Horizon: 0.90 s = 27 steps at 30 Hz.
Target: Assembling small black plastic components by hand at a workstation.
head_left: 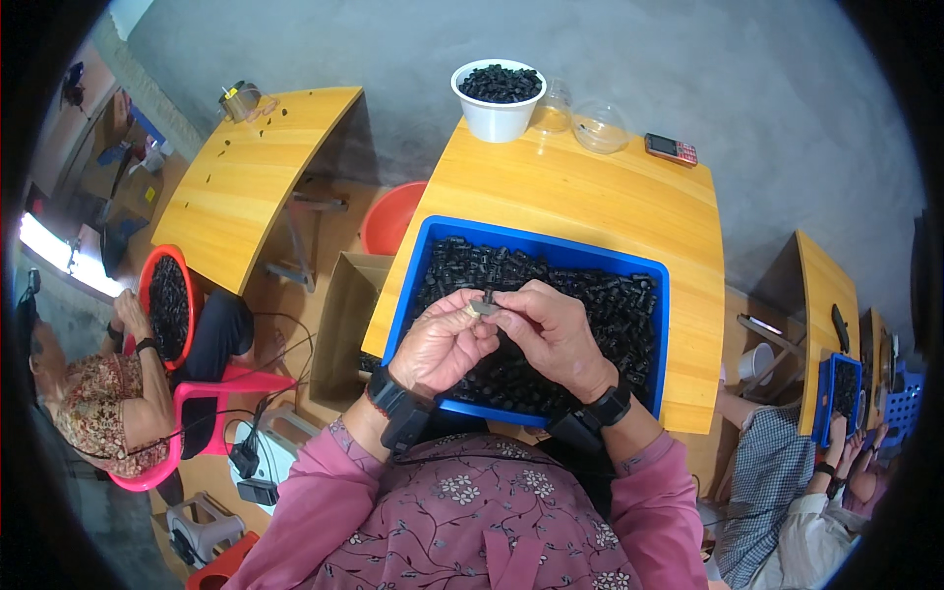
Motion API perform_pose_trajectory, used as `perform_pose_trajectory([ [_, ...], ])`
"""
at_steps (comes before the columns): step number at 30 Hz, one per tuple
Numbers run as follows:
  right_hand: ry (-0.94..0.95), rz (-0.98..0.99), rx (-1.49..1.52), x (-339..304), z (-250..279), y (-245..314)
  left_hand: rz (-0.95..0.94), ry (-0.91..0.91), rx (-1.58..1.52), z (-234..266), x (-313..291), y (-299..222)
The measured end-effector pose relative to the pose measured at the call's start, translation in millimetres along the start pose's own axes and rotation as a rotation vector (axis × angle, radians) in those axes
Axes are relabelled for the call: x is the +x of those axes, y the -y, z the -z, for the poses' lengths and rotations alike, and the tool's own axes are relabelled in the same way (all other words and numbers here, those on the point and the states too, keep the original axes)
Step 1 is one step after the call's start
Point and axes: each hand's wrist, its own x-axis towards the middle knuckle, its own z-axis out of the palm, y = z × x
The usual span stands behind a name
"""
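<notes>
Both my hands meet above the blue tray (663,344), which is filled with small black parts (610,305). My left hand (442,344) is closed, thumb and fingers pinching a small flat grey piece (481,308). A pale wrapping seems to cover one of its fingertips. My right hand (556,334) pinches from the other side, with a small black part (488,295) showing at its fingertips against the grey piece. Fingers partly hide both items, so their exact kind cannot be made out.
On my yellow table (580,197) stand a white bucket (497,123) of black parts, clear plastic containers (600,128) and a phone (671,149). A cardboard box (339,334) and red basin (388,221) sit to the left. Other people (108,403) work on both sides.
</notes>
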Motion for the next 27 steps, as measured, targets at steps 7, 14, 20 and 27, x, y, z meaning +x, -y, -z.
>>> perform_pose_trajectory([
  [7, -0.026, 0.087, -0.057, -0.9, -2.7, -2.9, -0.007, -0.008, 0.021, -0.1, -0.6, 0.6],
  [14, -0.029, 0.050, -0.072, -1.1, -3.5, -3.0, -0.027, 0.004, 0.042, 2.5, 0.4, 2.0],
  [20, -0.092, 0.061, -0.089, 0.3, -1.1, -12.2, -0.014, 0.023, 0.081, -5.7, -0.4, 0.9],
  [27, -0.040, 0.088, -0.071, -1.6, -2.3, -5.2, -0.003, 0.012, 0.021, -3.9, -0.7, -0.5],
])
